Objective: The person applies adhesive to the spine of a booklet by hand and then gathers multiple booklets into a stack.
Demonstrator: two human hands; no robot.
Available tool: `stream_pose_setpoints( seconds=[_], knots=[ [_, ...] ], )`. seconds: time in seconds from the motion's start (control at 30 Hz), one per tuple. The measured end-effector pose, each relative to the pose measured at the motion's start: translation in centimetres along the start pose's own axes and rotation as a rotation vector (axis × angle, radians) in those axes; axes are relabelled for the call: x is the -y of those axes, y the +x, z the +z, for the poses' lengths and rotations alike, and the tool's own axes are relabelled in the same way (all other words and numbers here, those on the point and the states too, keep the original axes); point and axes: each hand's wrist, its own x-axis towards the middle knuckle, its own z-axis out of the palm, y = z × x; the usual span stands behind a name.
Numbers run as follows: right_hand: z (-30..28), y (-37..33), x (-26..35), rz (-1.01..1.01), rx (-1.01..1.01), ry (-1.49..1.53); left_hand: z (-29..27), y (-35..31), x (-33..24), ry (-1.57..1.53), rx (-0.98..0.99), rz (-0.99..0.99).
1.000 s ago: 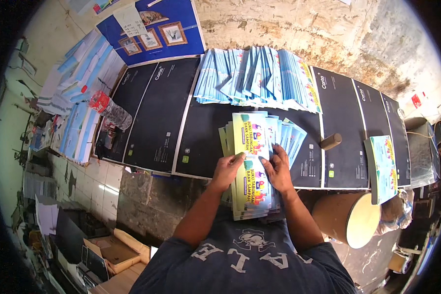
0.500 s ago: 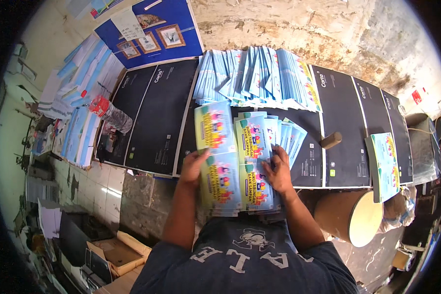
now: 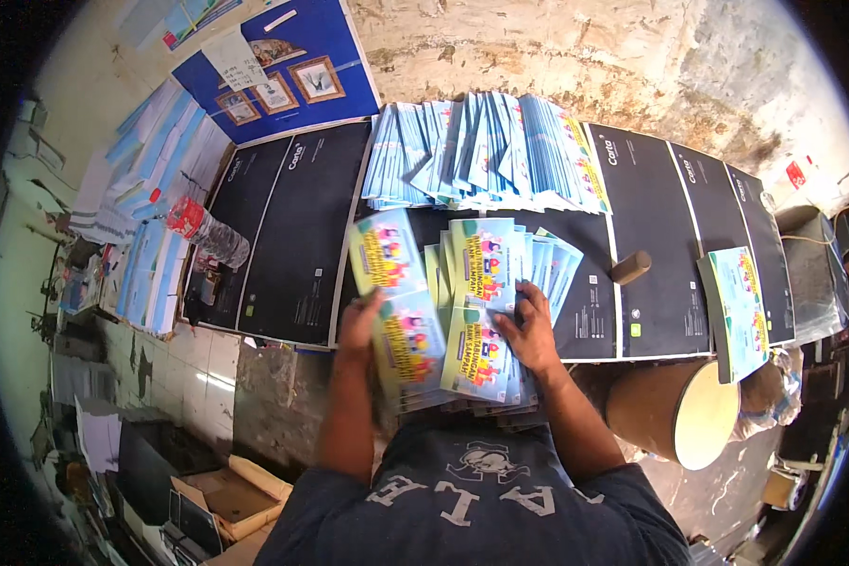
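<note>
My left hand (image 3: 358,325) grips the left edge of a tall printed booklet (image 3: 409,341), blue and yellow-green with two colourful cartoon panels, one above the other. It is tilted and slightly blurred at its lower edge. Beside it, my right hand (image 3: 530,332) is closed at the right edge of a similar pile of booklets (image 3: 479,351), thumb on the top cover; its other fingers are partly hidden. Edges of more booklets show between the two and below them. Behind my right hand, several fanned blue booklets (image 3: 558,269) lie on the black-covered table (image 3: 557,330).
A long row of blue booklets (image 3: 486,151) leans along the table's back. At the right lie a wooden cylinder (image 3: 632,268) and a thick booklet stack (image 3: 738,311). A plastic bottle (image 3: 212,234) lies by paper stacks (image 3: 156,255) on the left. A round drum (image 3: 707,415) stands below right.
My left hand has moved left with its booklet, which now tilts and stands further from the right pile. My right hand has stayed nearly in place. The whole view has shifted slightly.
</note>
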Motion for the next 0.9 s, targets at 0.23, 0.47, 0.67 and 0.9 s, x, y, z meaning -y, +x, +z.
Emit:
stream_pose_setpoints(
  seconds=[0.23,0.47,0.67,0.9],
  knots=[
    [-0.2,0.0,-0.1,-0.044,0.067,-0.091,-0.9,1.5,-0.3,0.156,0.053,0.106],
    [0.3,0.1,1.0,-0.094,0.084,-0.229,2.5,2.8,7.8,0.529,0.220,0.067],
    [0.0,0.1,0.3,-0.033,0.083,-0.195,-4.5,3.0,1.4,0.367,0.177,0.265],
    [0.2,0.1,0.7,-0.004,0.135,-0.266,2.3,2.9,5.3,0.536,0.240,0.284]
  ],
)
